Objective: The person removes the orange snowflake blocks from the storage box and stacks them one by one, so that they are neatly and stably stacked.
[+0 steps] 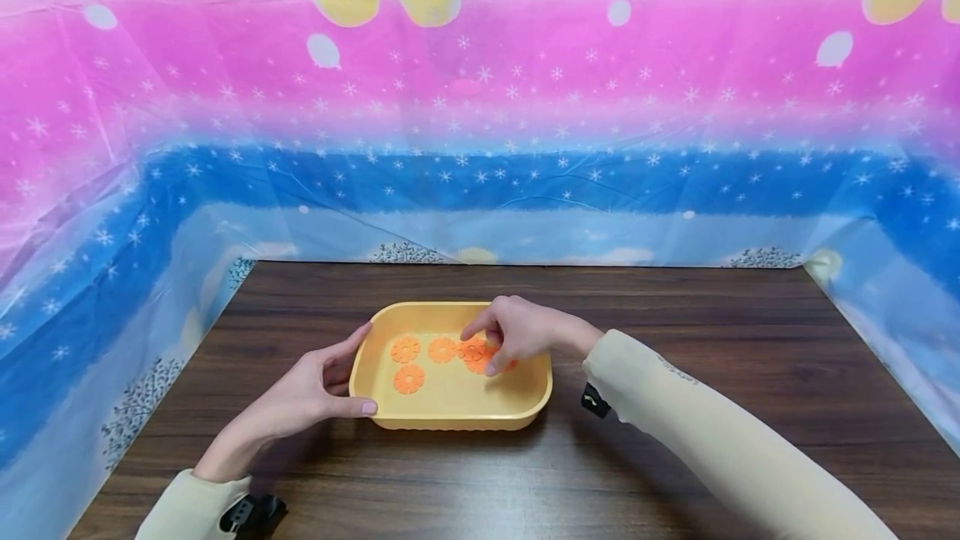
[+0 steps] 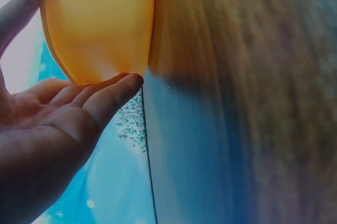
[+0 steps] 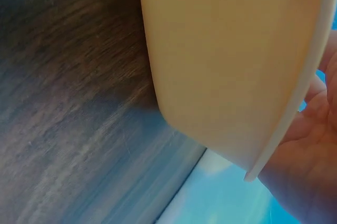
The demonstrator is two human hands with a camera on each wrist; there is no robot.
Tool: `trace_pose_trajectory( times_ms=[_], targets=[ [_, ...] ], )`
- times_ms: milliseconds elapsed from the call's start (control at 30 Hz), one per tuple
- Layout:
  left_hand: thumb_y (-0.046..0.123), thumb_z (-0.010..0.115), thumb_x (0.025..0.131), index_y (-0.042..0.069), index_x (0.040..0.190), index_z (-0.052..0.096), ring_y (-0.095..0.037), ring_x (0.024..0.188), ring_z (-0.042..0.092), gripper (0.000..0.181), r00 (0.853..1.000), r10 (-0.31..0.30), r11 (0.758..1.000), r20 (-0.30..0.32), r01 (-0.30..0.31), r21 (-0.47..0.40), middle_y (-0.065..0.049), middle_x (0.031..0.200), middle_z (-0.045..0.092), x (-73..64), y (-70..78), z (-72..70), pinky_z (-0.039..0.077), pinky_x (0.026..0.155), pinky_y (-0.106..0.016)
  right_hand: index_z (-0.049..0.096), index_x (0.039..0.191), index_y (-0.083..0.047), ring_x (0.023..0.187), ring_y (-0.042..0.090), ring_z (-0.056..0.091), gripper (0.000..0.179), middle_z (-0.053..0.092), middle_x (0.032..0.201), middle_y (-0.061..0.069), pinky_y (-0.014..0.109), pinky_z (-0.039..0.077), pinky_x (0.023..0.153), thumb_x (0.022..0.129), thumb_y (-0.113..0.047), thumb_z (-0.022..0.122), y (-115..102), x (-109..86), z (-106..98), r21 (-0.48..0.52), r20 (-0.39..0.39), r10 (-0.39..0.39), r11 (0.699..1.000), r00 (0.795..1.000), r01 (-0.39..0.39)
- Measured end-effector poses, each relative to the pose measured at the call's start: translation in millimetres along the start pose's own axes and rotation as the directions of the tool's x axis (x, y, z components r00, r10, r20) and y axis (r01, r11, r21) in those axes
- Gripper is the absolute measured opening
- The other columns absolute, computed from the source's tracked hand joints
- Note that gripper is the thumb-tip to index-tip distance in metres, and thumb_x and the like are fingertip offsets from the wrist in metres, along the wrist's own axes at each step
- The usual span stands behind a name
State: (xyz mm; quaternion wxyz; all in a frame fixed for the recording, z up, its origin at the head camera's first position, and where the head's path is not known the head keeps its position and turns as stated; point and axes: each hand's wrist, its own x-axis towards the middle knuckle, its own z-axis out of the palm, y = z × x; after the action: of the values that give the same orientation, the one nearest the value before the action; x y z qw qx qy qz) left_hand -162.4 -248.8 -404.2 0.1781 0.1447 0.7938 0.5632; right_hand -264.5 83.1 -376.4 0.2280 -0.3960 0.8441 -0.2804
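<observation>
A yellow oblong tray (image 1: 450, 422) stands on the table with several orange notched, flower-shaped discs (image 1: 408, 379) in it. My left hand (image 1: 311, 390) holds the tray's left end, thumb over the near rim and fingers along the outer wall. In the left wrist view, those fingers (image 2: 113, 95) lie against the tray wall (image 2: 100, 29). Over the tray's right half, my right hand (image 1: 521, 327) reaches in, thumb and index finger spread apart above a cluster of overlapping discs (image 1: 472, 348). Part of that cluster is hidden by the hand. The right wrist view shows the tray's outer wall (image 3: 221, 66) beside the palm.
The dark wood-grain table (image 1: 675, 315) extends around the tray on all sides. A pink and blue patterned cloth (image 1: 480, 182) hangs along its back and both sides. Dark straps (image 1: 253, 515) sit at both wrists, by the pale sleeves.
</observation>
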Motion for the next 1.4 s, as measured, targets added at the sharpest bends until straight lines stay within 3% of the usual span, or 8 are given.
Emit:
trace_pose_trajectory(
  times_ms=[333,533,700,800,967,1067,1200,1400],
  targets=[
    [0.010,0.085,0.088,0.009,0.168,0.014,-0.045,0.140,0.049,0.108,1.000,-0.001,1.000,0.003,0.001,-0.007,-0.032,0.165,0.027,0.0,-0.2,-0.4,0.057,0.098,-0.034,0.075,0.128,-0.006,0.052,0.010,0.041,0.049,0.039,0.055,-0.003,0.021,0.039,0.056,0.081,0.000,0.088,0.2,7.6,4.0,-0.058,0.006,0.048,0.997,0.999,-0.048],
    [0.011,0.085,0.088,0.009,0.168,0.014,-0.045,0.140,0.048,0.107,1.000,-0.002,1.000,-0.001,0.002,0.004,-0.031,0.165,0.027,0.0,0.1,-0.1,0.056,0.099,-0.034,0.073,0.132,-0.007,0.059,0.013,0.045,0.056,0.051,0.066,0.002,0.023,0.041,0.057,0.079,-0.001,0.089,-0.8,9.9,8.9,-0.079,-0.008,0.110,0.991,0.994,-0.110],
    [0.011,0.085,0.087,0.010,0.168,0.015,-0.045,0.140,0.049,0.107,1.000,-0.009,1.000,-0.006,0.009,0.008,-0.031,0.165,0.028,-0.1,1.6,-0.3,0.057,0.099,-0.035,0.072,0.133,-0.006,0.059,0.012,0.044,0.055,0.049,0.064,0.000,0.023,0.040,0.059,0.081,-0.001,0.088,-1.7,11.3,10.1,-0.140,-0.029,0.116,0.983,0.993,-0.119],
    [0.011,0.085,0.088,0.010,0.168,0.014,-0.045,0.140,0.049,0.107,1.000,-0.010,1.000,-0.003,0.010,0.004,-0.031,0.165,0.027,-0.2,1.0,-0.6,0.057,0.098,-0.035,0.073,0.133,-0.008,0.054,0.012,0.034,0.052,0.040,0.057,-0.003,0.023,0.032,0.055,0.084,0.010,0.077,-2.1,12.8,12.3,-0.181,-0.036,0.128,0.974,0.991,-0.133],
    [0.011,0.085,0.088,0.011,0.168,0.014,-0.045,0.142,0.047,0.108,1.000,-0.012,1.000,-0.002,0.012,0.000,-0.030,0.166,0.025,-0.3,0.5,-0.5,0.056,0.099,-0.034,0.074,0.132,-0.012,0.055,0.013,0.023,0.065,0.031,0.053,-0.005,0.026,0.022,0.054,0.081,0.021,0.054,-4.3,13.6,16.6,-0.231,-0.049,0.165,0.958,0.985,-0.172],
    [0.011,0.085,0.087,0.011,0.168,0.014,-0.045,0.142,0.046,0.108,1.000,-0.011,1.000,-0.005,0.011,-0.002,-0.029,0.166,0.025,-0.3,1.1,-0.3,0.056,0.100,-0.035,0.076,0.130,-0.013,0.056,0.012,0.028,0.058,0.035,0.053,-0.005,0.025,0.027,0.055,0.082,0.017,0.064,-5.5,13.4,18.1,-0.242,-0.067,0.163,0.954,0.984,-0.174],
    [0.010,0.085,0.087,0.010,0.168,0.014,-0.045,0.142,0.046,0.108,1.000,-0.009,1.000,-0.005,0.009,-0.001,-0.030,0.166,0.026,-0.4,2.0,0.0,0.056,0.100,-0.034,0.077,0.127,-0.014,0.056,0.011,0.038,0.045,0.043,0.055,-0.005,0.022,0.035,0.057,0.085,0.000,0.083,-5.6,12.9,19.8,-0.230,-0.069,0.149,0.960,0.986,-0.161],
    [0.011,0.085,0.087,0.011,0.168,0.014,-0.045,0.142,0.047,0.108,1.000,-0.017,1.000,-0.004,0.017,-0.004,-0.030,0.166,0.027,-0.5,1.8,-0.2,0.056,0.100,-0.035,0.078,0.125,-0.015,0.051,0.009,0.034,0.045,0.036,0.052,-0.006,0.021,0.030,0.054,0.082,-0.016,0.091,-3.7,14.7,24.0,-0.207,-0.049,0.083,0.974,0.995,-0.091]
  ],
)
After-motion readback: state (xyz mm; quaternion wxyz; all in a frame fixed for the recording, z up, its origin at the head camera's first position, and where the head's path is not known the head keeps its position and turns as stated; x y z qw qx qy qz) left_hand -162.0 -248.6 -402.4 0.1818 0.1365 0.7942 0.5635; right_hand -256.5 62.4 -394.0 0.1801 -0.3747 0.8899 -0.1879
